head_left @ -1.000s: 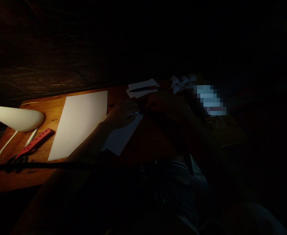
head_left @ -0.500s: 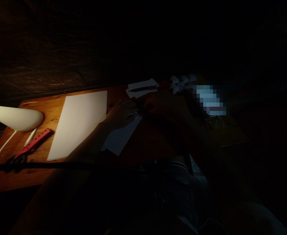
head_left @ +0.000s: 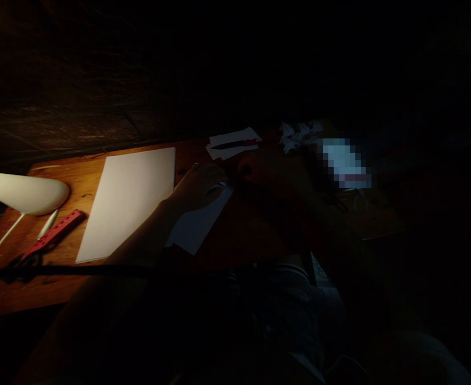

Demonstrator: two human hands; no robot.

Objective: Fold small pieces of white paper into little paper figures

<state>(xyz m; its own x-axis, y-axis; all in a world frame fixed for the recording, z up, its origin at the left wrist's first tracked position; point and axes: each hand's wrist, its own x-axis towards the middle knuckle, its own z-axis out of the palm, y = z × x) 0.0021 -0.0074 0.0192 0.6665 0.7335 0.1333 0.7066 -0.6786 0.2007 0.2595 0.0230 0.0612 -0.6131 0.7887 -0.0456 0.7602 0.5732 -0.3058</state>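
Observation:
The scene is very dark, lit only from the left. My left hand [head_left: 203,184] rests on the upper end of a narrow white paper strip [head_left: 197,224] that lies on the wooden table [head_left: 78,182]; its fingers look curled over the paper's top edge. My right hand [head_left: 259,168] is in deep shadow just right of the strip's top end, close to the left hand. Its fingers seem bunched, and I cannot make out whether they hold anything.
A large white sheet [head_left: 129,200] lies left of the strip. A white lamp head [head_left: 27,195], a white pen [head_left: 47,223] and a red ruler-like tool [head_left: 53,234] sit at far left. Small paper pieces with a dark pen [head_left: 231,144], crumpled paper [head_left: 297,135] and a glowing screen [head_left: 346,163] lie behind.
The left hand has shifted slightly up and right along the strip's top end; the right hand stays beside it. The view has dipped a little.

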